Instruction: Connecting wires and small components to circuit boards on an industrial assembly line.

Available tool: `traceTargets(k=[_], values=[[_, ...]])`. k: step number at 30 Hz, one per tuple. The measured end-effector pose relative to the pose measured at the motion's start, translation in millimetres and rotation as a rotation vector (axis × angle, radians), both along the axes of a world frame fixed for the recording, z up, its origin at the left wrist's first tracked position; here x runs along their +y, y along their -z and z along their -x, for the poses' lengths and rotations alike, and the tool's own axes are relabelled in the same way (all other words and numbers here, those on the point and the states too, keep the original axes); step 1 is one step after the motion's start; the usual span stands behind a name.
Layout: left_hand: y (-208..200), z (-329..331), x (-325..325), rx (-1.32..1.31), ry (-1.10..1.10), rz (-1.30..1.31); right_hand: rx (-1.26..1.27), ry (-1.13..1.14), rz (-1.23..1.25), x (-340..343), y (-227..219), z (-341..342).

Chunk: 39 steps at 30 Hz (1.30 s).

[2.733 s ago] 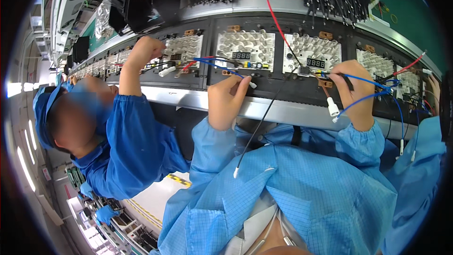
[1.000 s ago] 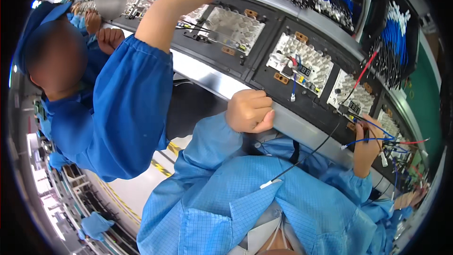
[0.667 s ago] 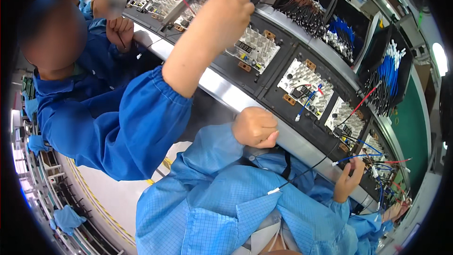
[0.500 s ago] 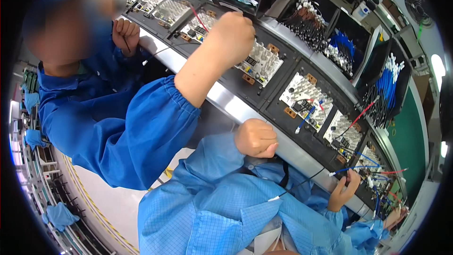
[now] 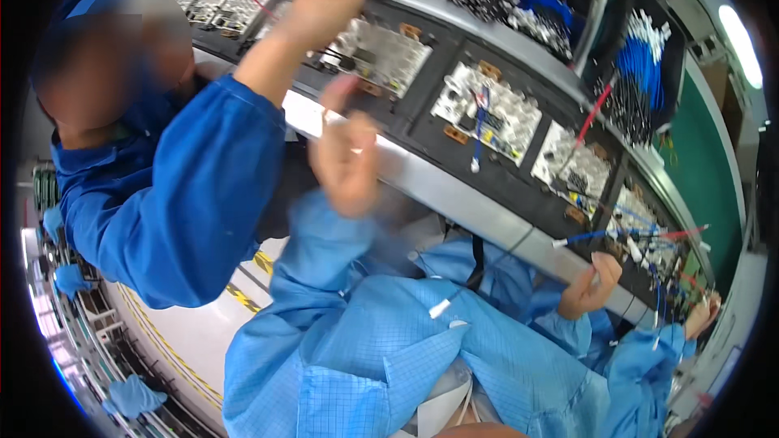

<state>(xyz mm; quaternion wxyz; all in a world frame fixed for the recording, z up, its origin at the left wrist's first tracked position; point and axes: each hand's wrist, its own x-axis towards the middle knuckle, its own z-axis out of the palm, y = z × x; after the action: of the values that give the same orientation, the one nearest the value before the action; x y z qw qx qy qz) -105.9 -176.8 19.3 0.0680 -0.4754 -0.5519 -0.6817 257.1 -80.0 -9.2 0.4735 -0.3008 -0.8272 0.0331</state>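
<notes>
Blue white-tipped wire (image 5: pixel 586 236) lies near the half-open, empty right hand (image 5: pixel 591 285); best gripped by its tip. Left hand (image 5: pixel 347 166) blurs: opening and hold unclear.

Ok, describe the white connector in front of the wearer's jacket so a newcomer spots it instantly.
Find the light-blue jacket filling the picture's lower middle. Over its upper part shows a white connector. Unlike the blue-wired connectors nearby, it ends a dark wire.

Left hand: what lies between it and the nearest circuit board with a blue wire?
In the head view, silver metal rail, then black fixture, lie between the left hand and that circuit board.
</notes>
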Motion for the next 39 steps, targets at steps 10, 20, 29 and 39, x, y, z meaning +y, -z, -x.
traceTargets(k=[10, 20, 29, 39], values=[[11, -34, 12, 0.367, 0.061, -0.213, -0.013, 0.019, 0.007, 18, 1, -31], [39, -52, 64, 0.245, 0.102, 0.426, 0.022, -0.04, -0.07, 54, 10, -28], [-28, -57, -11, 0.407, 0.104, 0.475, 0.034, -0.194, -0.054, 34, -17, -18], [-270, -111, -130, 0.95, 0.068, 0.213, 0.096, -0.373, 0.013, 8, -43, -73]])
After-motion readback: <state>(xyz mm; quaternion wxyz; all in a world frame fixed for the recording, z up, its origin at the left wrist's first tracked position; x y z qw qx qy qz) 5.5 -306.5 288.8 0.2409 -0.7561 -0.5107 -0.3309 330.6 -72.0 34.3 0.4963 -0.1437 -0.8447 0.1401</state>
